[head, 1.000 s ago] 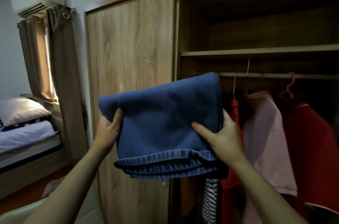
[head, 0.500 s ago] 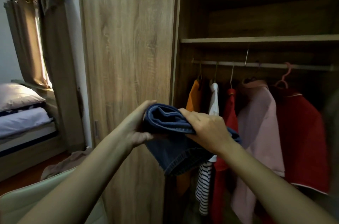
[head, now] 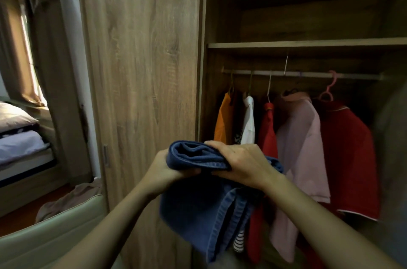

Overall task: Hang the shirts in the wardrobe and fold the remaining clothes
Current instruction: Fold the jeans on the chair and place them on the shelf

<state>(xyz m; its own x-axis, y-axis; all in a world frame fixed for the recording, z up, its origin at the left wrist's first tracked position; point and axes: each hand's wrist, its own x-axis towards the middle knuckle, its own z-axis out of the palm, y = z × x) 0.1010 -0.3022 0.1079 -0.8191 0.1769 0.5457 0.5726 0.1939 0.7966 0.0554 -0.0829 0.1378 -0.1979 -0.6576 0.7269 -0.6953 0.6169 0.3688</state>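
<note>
I hold folded blue jeans (head: pixel 198 207) in front of the open wardrobe (head: pixel 308 45). My left hand (head: pixel 163 171) grips the fold from below at the left. My right hand (head: pixel 240 163) presses on top of the fold, and the hemmed ends hang down beneath. On the rail (head: pixel 304 74) behind hang several shirts: an orange one (head: pixel 222 123), a white one (head: pixel 248 123), a red one (head: pixel 267 132), a pink one (head: pixel 301 145) and a dark red one (head: pixel 348 158).
The wooden sliding door (head: pixel 141 70) stands to the left of the opening. A shelf spans the wardrobe above the rail. A pale chair back (head: pixel 55 235) is at lower left, with a brownish cloth (head: pixel 70 200) on the floor behind it. A bed (head: pixel 19 147) and curtains (head: pixel 44 59) are at far left.
The jeans were held up flat in both hands; they have been lowered and doubled over, my right hand now on top of the fold. The view has dropped slightly.
</note>
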